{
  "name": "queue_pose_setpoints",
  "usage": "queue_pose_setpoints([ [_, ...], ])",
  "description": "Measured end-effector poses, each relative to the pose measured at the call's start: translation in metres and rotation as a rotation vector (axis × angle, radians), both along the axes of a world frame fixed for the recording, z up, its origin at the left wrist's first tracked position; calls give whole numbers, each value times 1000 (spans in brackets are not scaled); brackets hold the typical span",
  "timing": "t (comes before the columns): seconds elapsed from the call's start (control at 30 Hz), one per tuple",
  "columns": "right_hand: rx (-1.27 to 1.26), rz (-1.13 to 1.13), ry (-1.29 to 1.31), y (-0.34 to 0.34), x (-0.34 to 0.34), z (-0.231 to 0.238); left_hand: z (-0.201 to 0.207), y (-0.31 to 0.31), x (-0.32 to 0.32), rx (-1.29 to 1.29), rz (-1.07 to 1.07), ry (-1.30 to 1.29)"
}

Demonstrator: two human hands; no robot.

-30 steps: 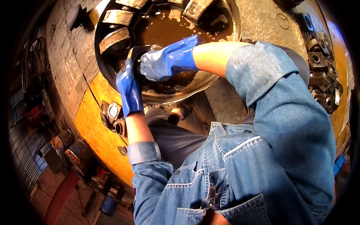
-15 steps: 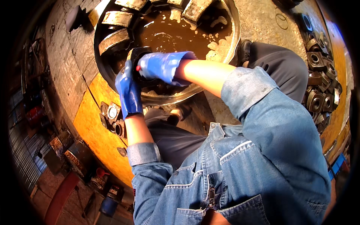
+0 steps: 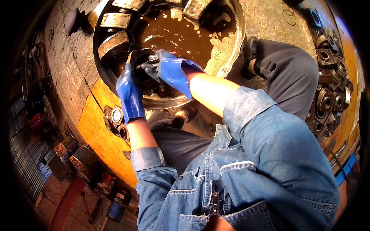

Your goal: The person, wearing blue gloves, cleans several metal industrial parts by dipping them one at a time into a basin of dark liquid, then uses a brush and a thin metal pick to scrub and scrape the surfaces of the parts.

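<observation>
While brown, foamy liquid fills the round metal basin [image 3: 235,42], both blue-gloved hands are down at its near rim, working on a dark, round metal part [image 3: 142,69] held just above the murky surface. Left hand [image 3: 130,94] cups the piece from its outer side, fingers wrapped up around the edge; right hand [image 3: 171,69] comes over from the other side, fingers spread across the top and clasping it, so the part sits pinched between the two gloves. It looks like a solid, heavy chunk of steel, rigid, and wet with that oily wash, so I'd call it slippery; the sure hold is around the rim with a palm underneath, as the left is doing now. More rusty rectangular blocks [image 3: 113,40] lean around the basin's far wall, and a heap of similar housings [image 3: 327,96] lies on the floor well off to the right, beyond the bent knee.
</observation>
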State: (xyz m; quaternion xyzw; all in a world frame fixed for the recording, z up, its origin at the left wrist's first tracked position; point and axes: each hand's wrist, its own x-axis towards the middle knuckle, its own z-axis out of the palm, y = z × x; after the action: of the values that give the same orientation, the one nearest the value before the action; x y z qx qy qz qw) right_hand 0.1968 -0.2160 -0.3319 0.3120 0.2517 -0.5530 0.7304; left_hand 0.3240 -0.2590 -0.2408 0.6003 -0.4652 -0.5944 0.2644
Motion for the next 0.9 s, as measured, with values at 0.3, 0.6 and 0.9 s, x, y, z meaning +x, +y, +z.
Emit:
queue_pose_setpoints([
  [0.3,-623,983,1560,15,-42,107,-12,-7,16,53,12,60],
  [0.6,-1414,1289,2532,6,-7,34,-8,-6,9,39,-4,71],
  [0.9,-1370,1499,2417,0,-17,65,-10,-4,10,12,34,62],
])
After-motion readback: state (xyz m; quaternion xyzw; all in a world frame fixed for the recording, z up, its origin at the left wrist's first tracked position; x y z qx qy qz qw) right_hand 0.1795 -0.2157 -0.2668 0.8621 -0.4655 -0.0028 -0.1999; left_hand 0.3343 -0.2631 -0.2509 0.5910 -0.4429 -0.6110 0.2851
